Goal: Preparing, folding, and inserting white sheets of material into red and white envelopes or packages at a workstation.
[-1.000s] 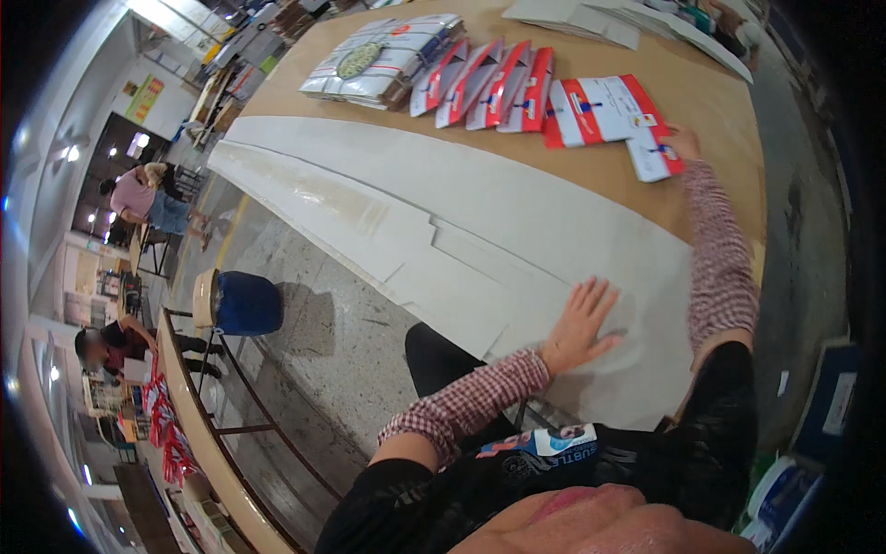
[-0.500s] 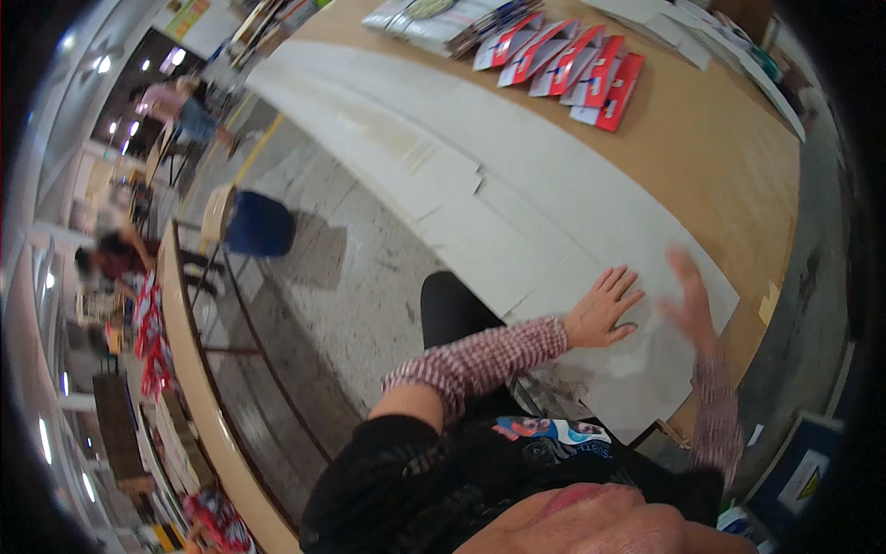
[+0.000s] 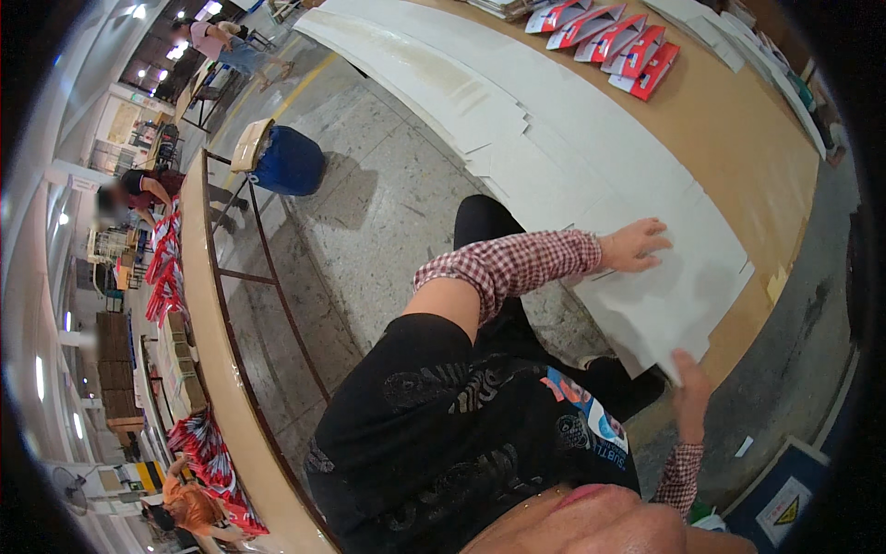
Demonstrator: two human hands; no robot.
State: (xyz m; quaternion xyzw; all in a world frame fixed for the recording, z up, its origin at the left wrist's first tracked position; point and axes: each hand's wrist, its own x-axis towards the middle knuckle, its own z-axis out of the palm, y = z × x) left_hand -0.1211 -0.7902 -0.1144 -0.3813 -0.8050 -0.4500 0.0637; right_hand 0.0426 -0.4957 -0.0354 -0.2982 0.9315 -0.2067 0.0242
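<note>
Head view. Left hand [image 3: 637, 246] lies flat, fingers spread and grasping nothing, pressed on the white cardboard sheet [image 3: 664, 286] at about 3 o'clock. Right hand [image 3: 690, 399], at 4 o'clock, pinches the sheet's near corner (sleeve checked red and white). The sheet rests on the brown worktable [image 3: 738, 138]. Red-and-white flat cartons [image 3: 614, 37] lie fanned at 1 o'clock; a blue barrel [image 3: 288, 160] stands on the floor at 10 o'clock.

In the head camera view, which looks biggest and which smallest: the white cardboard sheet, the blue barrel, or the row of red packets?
1. White cardboard sheet, by far the largest.
2. Blue barrel and row of red packets look about alike; both sit far from the camera and the fisheye bends them, so I won't rank them.
</note>
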